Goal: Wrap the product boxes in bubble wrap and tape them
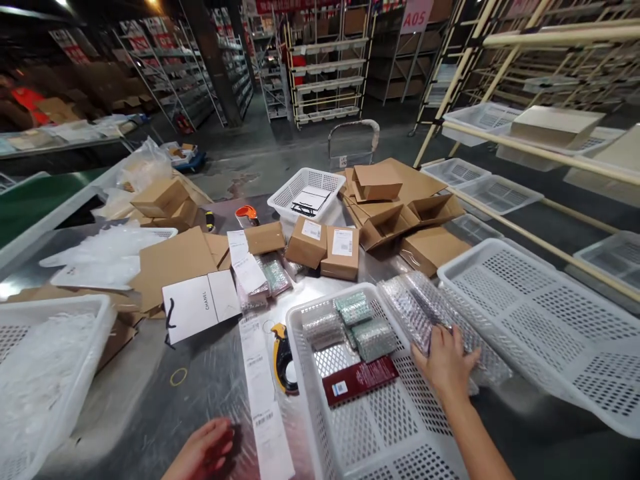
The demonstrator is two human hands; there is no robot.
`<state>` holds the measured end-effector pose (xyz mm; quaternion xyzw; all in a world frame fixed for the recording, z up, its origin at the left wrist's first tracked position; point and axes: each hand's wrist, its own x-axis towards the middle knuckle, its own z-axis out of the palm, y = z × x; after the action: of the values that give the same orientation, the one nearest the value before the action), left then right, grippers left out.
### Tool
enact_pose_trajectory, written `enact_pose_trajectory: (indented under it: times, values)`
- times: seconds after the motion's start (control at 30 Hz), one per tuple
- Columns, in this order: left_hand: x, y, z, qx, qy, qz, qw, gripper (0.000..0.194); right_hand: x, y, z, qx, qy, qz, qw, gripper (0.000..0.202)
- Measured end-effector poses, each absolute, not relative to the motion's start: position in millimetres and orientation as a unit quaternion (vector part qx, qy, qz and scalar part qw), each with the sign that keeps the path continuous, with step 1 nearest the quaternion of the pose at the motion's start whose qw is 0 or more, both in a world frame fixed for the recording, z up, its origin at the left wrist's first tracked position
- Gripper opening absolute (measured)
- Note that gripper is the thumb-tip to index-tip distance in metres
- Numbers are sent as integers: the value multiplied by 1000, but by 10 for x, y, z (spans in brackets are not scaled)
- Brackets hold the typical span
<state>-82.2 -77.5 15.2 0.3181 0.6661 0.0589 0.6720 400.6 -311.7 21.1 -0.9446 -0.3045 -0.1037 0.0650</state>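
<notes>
My right hand lies over clear bubble wrap between two white baskets, its fingers curled onto the wrap. My left hand hovers low over the table with nothing in it, fingers loosely extended. Between the hands stands a white perforated basket. Inside it are a bubble-wrapped packet, green bubble-wrapped packets and a dark red box. Left of that basket lie a long strip of printed labels and a yellow-and-black tool, perhaps a cutter.
Another white basket sits at the right, and one with white filling at the left. Ahead are small cardboard boxes, a white paper bag, an orange tape dispenser and open cartons. A rack borders the right.
</notes>
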Motion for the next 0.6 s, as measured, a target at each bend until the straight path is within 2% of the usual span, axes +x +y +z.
enact_pose_trajectory:
  times: [0.23,0.43,0.6]
  values:
    - [-724,-761,77,296,647,27,702,60,3887,-3041,189,-935,-312,-125,115,46]
    - [-154,-997,46,352,560,12,750,54,4139,-3111,-23,-932,-268,84,229,59]
    - [406,-1338,-113,394,483,-32,781,56,4238,-3165,-115,-907,-243,141,314,69]
